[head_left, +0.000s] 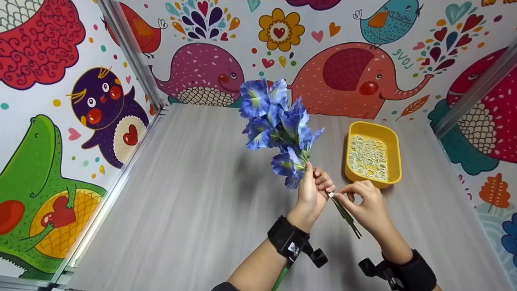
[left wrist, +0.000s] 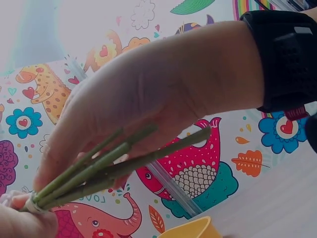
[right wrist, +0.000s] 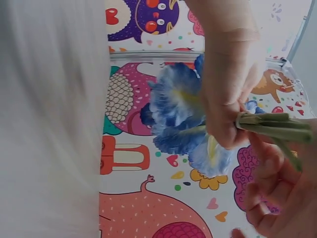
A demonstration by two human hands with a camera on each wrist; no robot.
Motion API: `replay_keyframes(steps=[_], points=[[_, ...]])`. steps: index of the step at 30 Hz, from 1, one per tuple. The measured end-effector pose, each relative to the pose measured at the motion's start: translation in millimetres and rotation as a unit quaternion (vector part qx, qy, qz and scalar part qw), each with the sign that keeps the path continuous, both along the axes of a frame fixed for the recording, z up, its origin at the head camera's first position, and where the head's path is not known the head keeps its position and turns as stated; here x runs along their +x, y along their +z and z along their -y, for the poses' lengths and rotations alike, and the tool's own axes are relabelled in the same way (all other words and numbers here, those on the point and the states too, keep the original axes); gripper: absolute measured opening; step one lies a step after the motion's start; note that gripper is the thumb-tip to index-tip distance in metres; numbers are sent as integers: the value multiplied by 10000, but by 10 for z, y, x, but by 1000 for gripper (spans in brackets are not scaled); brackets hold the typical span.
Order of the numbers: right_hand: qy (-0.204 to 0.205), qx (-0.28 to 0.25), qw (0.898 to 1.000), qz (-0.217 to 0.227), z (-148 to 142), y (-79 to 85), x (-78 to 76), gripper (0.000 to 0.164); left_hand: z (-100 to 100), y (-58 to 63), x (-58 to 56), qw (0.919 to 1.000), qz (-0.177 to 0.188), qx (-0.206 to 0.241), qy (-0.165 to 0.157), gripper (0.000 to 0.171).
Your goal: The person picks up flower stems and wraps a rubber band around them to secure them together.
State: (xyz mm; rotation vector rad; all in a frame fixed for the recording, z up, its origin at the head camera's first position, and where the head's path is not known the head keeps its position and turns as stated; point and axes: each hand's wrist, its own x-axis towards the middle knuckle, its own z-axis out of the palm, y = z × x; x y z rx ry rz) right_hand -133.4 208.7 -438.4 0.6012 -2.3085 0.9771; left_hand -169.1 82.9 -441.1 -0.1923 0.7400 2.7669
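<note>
My left hand (head_left: 311, 194) grips a bunch of blue artificial flowers (head_left: 278, 121) by the stems, thumb lying along them. The ruffled heads point up and away, above the table. Below the fist, the cut green stems (head_left: 346, 216) stick out towards the lower right. A pale rubber band (head_left: 331, 195) is wound round the stems right beside the left fingers. My right hand (head_left: 365, 204) pinches at this band with thumb and index fingertips, its other fingers curled. In the right wrist view the band (right wrist: 240, 120) sits tight round the stems; the right thumb is hidden there.
A yellow plastic tub (head_left: 394, 161) with many pale rubber bands (head_left: 367, 157) inside stands on the grey wood-grain table (head_left: 181, 194), behind the right hand. Cartoon-printed panels (head_left: 194, 76) wall in the back and sides. Each wrist wears a black strap with a camera.
</note>
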Motion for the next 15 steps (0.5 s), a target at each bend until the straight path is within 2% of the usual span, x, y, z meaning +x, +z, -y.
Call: replay_keyframes(steps=[7, 11, 15], points=[[-179, 109, 9963, 829, -7, -9, -21, 15, 24, -11, 2, 9999, -9, -117, 44, 42], [-290, 265, 9929, 1124, -8, -19, -28, 14, 30, -17, 10, 9997, -41, -216, 73, 42], [-365, 349, 9908, 1254, 5, -25, -36, 15, 56, -11, 20, 9994, -221, -277, 26, 41]])
